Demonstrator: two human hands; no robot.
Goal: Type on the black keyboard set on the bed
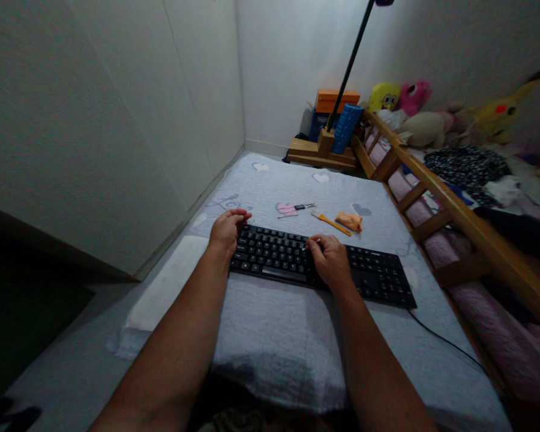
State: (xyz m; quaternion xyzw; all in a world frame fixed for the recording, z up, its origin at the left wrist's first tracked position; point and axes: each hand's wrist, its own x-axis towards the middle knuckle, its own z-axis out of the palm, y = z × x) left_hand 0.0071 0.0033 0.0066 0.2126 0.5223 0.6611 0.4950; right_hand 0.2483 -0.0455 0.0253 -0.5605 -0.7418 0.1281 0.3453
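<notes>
Two bare hands work at a black keyboard set across a bed whose pale, heart-printed sheet fills the space between a white wall and a wooden rail. The rail fences off a heap of plush toys and bedding on the right. At the head of the bed a black pole rises from a wooden block beside a blue foam roller. The keyboard lies crosswise on a soft hump of folded padding under the sheet. This appears to lift it toward the person and keep it level on the soft bedding. Its cable trails off the near right corner. The left hand is curled around the keyboard's left end with its fingers hooked over the far corner, seemingly bracing the board so it does not slide. The right hand rests palm-down on the middle rows with its fingers bunched together over the keys. Whether they pinch a keycap or only press down cannot be told from this angle. Three small items lie on the sheet just beyond the keyboard, apparently kept within easy reach of either hand: an orange cloth, a yellow-handled brush touching it, and a slim pink-handled tool a little apart to the left.
</notes>
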